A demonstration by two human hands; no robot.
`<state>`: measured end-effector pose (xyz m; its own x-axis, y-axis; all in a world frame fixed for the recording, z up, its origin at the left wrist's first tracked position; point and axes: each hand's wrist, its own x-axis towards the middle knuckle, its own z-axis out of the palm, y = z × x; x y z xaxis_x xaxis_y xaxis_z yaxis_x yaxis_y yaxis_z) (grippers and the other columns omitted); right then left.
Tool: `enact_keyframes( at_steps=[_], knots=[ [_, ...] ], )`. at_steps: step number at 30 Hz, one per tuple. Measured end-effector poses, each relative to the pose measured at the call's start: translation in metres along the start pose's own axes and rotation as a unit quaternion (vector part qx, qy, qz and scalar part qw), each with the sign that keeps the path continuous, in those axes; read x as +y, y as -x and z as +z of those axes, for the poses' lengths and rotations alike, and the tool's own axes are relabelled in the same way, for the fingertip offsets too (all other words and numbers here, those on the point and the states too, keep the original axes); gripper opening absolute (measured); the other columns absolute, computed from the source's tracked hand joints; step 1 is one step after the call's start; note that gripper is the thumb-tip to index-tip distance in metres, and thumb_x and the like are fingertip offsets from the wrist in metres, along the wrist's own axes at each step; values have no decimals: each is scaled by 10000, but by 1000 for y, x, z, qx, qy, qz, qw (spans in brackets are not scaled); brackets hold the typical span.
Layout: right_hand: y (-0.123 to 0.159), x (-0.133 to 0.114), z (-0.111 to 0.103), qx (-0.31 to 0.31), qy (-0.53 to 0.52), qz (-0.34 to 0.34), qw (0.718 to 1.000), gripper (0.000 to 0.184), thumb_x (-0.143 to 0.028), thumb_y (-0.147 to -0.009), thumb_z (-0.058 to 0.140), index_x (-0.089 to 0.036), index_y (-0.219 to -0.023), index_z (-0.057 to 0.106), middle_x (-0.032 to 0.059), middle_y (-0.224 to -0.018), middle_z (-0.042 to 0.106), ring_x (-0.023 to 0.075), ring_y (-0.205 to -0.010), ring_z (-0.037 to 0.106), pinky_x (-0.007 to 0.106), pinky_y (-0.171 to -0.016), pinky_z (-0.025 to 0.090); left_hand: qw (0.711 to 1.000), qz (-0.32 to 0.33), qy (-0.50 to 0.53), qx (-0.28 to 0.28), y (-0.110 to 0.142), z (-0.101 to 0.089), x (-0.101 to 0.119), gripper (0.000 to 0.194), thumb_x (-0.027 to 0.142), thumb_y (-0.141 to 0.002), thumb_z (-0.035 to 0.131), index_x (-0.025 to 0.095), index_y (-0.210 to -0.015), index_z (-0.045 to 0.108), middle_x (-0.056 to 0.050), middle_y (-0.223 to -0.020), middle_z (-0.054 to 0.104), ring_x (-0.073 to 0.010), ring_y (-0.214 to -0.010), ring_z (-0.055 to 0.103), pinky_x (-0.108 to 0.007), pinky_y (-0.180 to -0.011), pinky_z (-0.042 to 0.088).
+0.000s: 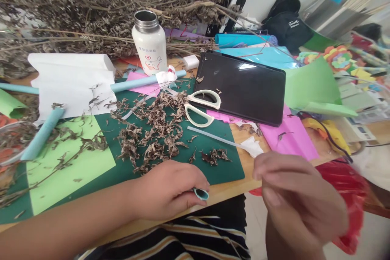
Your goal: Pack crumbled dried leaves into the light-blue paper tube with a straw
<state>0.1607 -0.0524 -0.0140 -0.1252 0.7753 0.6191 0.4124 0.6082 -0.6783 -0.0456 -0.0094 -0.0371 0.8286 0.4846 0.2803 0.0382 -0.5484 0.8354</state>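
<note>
My left hand point(170, 187) is wrapped round a rolled blue paper tube point(201, 194), whose open end shows between thumb and fingers at the table's front edge. To its right, my right hand point(300, 199) is raised, slightly blurred, with thumb and fingers drawn together; whatever lies between them cannot be made out. Crumbled dry leaves point(158, 134) are heaped on the green cutting mat point(225, 170) beyond my left hand, and a smaller clump of leaves point(215, 156) sits apart. White-handled scissors point(202, 107) lie with their blades hidden under leaves. A thin translucent strip point(213, 137) rests near a crumpled white tissue point(252, 146).
A white bottle point(150, 44) stands uncapped beside a black tablet point(240, 87). Dry branches point(76, 16) fill the back. Green paper point(70, 162), another blue tube point(44, 134) and white paper point(71, 81) lie left. Pink paper point(289, 138) and a red bag point(347, 199) are right.
</note>
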Motion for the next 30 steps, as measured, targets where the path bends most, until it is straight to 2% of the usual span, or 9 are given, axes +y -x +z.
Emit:
enact_keyframes(
  at_steps=[4, 9, 13, 17, 24, 27, 30],
  knots=[
    [0, 19, 1, -73, 97, 15, 993, 283, -26, -678, 492, -180, -912, 530, 56, -805, 527, 161, -737, 517, 310, -595, 446, 1000, 18, -1, 19, -1, 3, 3, 69, 157, -817, 443, 134, -842, 504, -76, -803, 626, -138, -780, 586, -207, -699, 453],
    [6, 36, 9, -186, 235, 37, 953, 140, -177, -740, 521, -193, -879, 532, 61, -859, 560, 180, -798, 514, 355, -689, 438, 1000, 22, -3, 12, -1, 7, 2, 87, 219, -811, 485, 137, -833, 503, -55, -792, 629, -134, -787, 587, -204, -712, 444],
    [9, 39, 6, -208, 262, 54, 941, 144, -235, -763, 510, -188, -895, 542, 66, -883, 558, 187, -821, 504, 350, -698, 428, 1000, 1, 2, -6, -1, 8, 0, 134, 281, -801, 502, 150, -833, 507, -43, -805, 623, -126, -791, 579, -195, -707, 434],
    [9, 38, 4, -251, 291, 78, 920, 192, -268, -755, 526, -199, -932, 553, 63, -879, 546, 192, -797, 491, 352, -685, 403, 1000, 0, -2, -7, 0, 9, 0, 120, 273, -807, 495, 159, -845, 502, -42, -810, 616, -125, -787, 572, -194, -702, 427],
    [6, 29, 22, -259, 352, 80, 896, 314, -393, -717, 551, -211, -973, 543, 55, -873, 551, 208, -800, 466, 341, -673, 329, 1000, -7, -21, 16, 1, 14, 0, 144, 300, -787, 523, 163, -803, 481, -27, -767, 605, -120, -754, 567, -194, -681, 421],
    [1, 25, 30, -292, 389, 70, 871, 227, -379, -741, 526, -230, -909, 559, 28, -848, 567, 198, -780, 451, 334, -649, 286, 999, -3, -33, 14, 2, 15, 2, 130, 284, -799, 506, 159, -779, 475, -27, -755, 605, -118, -734, 566, -198, -675, 422],
    [-3, 27, 32, -335, 396, 23, 855, 96, -268, -783, 490, -236, -823, 571, 0, -765, 586, 171, -721, 441, 333, -630, 253, 999, -14, -36, 12, 3, 14, 3, 130, 288, -802, 500, 160, -789, 478, -28, -768, 602, -119, -736, 561, -204, -676, 423]
  ],
)
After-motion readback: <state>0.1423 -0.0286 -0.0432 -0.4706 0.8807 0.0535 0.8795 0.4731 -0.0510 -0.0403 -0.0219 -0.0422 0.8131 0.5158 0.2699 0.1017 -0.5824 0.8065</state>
